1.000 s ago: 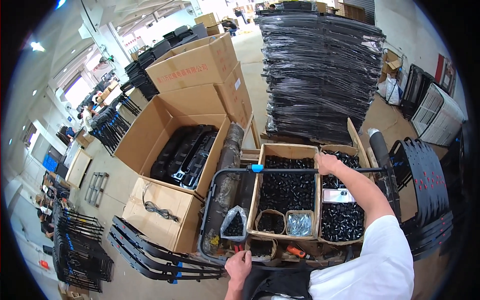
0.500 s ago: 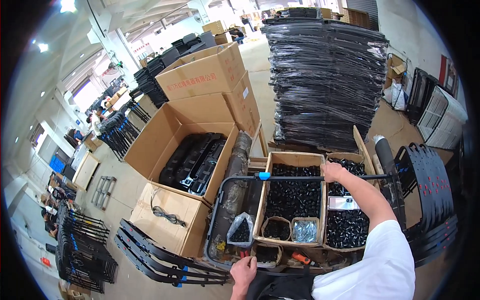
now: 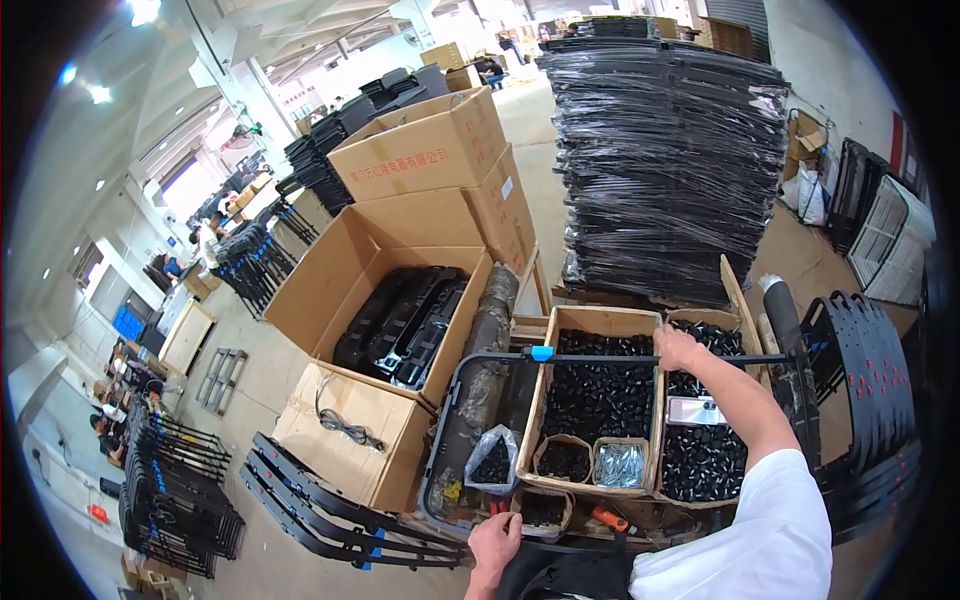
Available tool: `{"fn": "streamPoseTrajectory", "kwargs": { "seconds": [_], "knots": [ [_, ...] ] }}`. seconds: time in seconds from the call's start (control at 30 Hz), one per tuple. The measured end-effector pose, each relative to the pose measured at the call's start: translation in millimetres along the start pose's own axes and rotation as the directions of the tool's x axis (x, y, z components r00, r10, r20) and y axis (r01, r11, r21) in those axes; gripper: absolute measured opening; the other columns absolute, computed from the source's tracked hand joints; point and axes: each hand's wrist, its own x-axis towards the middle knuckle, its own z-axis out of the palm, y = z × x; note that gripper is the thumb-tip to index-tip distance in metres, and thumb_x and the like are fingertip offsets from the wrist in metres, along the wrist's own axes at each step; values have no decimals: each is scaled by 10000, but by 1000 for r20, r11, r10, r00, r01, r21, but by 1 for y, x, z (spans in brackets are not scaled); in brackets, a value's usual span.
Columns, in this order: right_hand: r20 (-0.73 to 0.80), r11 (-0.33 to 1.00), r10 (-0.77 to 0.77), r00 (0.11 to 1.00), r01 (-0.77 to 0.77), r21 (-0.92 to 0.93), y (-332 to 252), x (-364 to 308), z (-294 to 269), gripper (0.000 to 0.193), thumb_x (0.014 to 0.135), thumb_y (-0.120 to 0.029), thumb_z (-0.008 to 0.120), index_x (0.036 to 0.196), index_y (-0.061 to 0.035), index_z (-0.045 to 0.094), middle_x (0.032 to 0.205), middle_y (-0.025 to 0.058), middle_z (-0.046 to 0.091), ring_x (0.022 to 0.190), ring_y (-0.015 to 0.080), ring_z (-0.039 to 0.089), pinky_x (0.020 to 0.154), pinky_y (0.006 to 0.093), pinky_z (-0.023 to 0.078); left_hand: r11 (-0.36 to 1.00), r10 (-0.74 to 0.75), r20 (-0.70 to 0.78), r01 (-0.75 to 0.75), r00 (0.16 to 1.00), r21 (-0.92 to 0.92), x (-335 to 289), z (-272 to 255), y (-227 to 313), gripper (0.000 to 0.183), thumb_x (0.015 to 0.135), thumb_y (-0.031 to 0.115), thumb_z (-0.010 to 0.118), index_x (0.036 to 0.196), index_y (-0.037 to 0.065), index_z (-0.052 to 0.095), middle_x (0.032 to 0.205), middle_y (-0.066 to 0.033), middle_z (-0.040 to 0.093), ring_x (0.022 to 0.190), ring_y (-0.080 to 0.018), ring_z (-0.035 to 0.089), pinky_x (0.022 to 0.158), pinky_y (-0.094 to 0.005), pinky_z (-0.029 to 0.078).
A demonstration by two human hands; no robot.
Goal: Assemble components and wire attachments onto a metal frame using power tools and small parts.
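Observation:
A black tubular frame with a blue clip lies across two open cartons. My right hand is closed at its far bar, over the wall between the cartons; the fingertips are partly hidden. Closed on the frame's near side is my left hand, beside a red-handled item. Small black plastic parts fill the left carton. More black parts fill the right one, with a phone lying on them. A small box of silvery metal pieces sits at the left carton's near end.
A clear bag of black parts and an orange-handled tool lie close by. Left stands a big open carton of black moulded parts. Ahead rises a film-wrapped black stack. Curved black frames stand at left and right.
The whole view has shifted slightly, so the scene sits a little farther right and lower. Both hands stay at the same places on the frame.

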Motion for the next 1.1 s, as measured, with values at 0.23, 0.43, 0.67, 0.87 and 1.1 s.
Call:
{"fn": "streamPoseTrajectory", "kwargs": {
  "seconds": [0.23,0.43,0.67,0.87,1.1],
  "knots": [
    [25,1000,0,1000,0,-7,17,11,3,483,906,-349,665,1243,-5,696,1172,267,753,1140,402,733,989,481,585,1000,16,18,-16,1000,7,4,1,4,218,949,327,726,942,125,807,873,-104,779,804,-323,748,730,-434,575],
    [69,995,4,998,2,-95,18,16,4,269,871,-177,667,1077,-33,762,1119,243,771,1143,397,726,994,481,573,1000,6,38,-6,999,-1,3,-2,7,229,956,335,719,957,126,811,887,-106,782,813,-325,748,737,-432,577],
    [-55,975,-212,976,207,-81,27,-3,3,304,889,-251,696,1104,-38,726,1251,258,695,1135,415,709,955,498,586,1000,7,73,-7,997,-3,5,-8,12,230,960,347,717,968,136,810,908,-99,787,840,-316,752,759,-433,576],
    [89,995,77,993,-70,-78,31,10,9,355,928,-277,658,1128,9,720,1232,263,719,1131,411,719,969,485,584,1000,-11,104,12,995,-3,8,-9,15,231,962,349,712,967,140,809,906,-92,786,841,-317,751,753,-435,578],
    [62,998,-57,996,60,-35,8,7,-10,259,926,-199,638,1090,-10,706,1123,240,741,1118,383,722,953,505,586,1000,-16,88,16,996,9,5,-19,14,252,968,347,687,1020,135,813,958,-111,787,883,-330,751,792,-452,583]
  ]
}}
